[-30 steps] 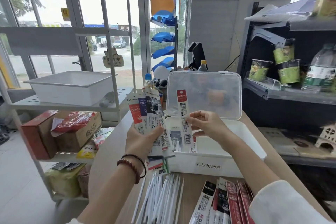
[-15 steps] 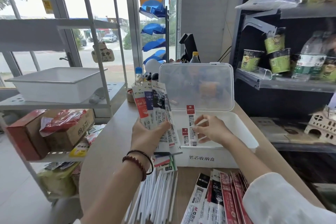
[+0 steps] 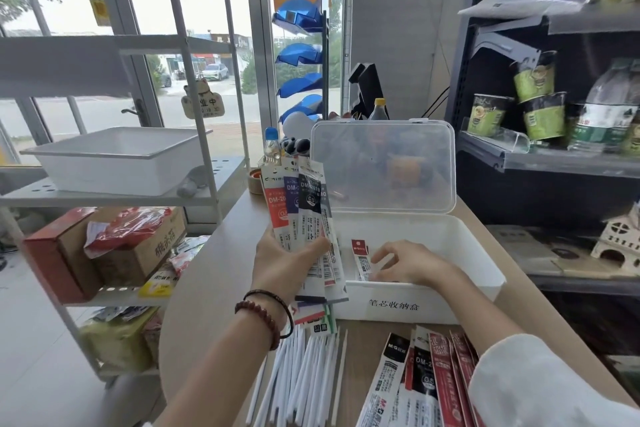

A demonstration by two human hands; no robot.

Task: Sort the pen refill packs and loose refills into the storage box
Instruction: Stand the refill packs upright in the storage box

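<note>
While the right hand reaches down inside the box, its fingers touch a red-topped pack that leans against the box's left inner side, long axis running from upper left down toward the hand; whether the pack is pinched or already let go cannot be told from the head view. The left hand is clenched around a fan of packs, held upright just left of the box, long axes pointing up and away. That fan lies nearest the box's left rim, so the next pack probably passes rightward to the right hand. More packs and loose refills lie on the table in front of the box, lengthwise toward it.
</note>
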